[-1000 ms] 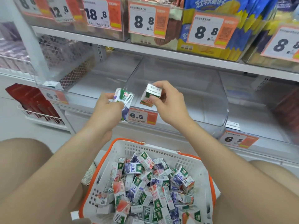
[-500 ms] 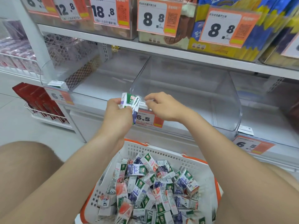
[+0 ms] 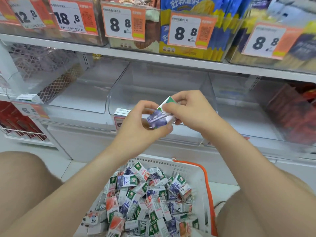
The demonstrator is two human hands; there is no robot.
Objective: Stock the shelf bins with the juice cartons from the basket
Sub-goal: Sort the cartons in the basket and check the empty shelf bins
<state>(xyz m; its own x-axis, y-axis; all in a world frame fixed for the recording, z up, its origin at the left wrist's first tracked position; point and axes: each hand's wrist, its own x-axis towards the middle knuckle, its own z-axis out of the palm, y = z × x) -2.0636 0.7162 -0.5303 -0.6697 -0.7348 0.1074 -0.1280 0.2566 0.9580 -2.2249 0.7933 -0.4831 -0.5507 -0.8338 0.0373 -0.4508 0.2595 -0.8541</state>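
Both hands are on one small purple-and-white juice carton with a green top (image 3: pixel 158 119). My left hand (image 3: pixel 140 127) is curled round its lower end and my right hand (image 3: pixel 193 112) pinches the upper end. It hangs in the air in front of the middle clear plastic shelf bin (image 3: pixel 153 79), above the white perforated plastic basket (image 3: pixel 186 165) and not yet inside anything.

The weak point, as I judge it, is the change of hands. If one hand lets go before the other has a firm hold, the smooth little box could slip and drop back onto the heap of small cartons (image 3: pixel 145 194), or bounce off the rim to the floor.

The bin's see-through front wall is hard to read from here (glare hides its edge), so a low approach could clip it and tip the carton.

A small white carton (image 3: pixel 121 112) stands at that bin's front-left corner. Whether it is inside or on the lip I cannot tell, but a careless sweep could knock it off.

Squeezing too hard might also dent the pack.
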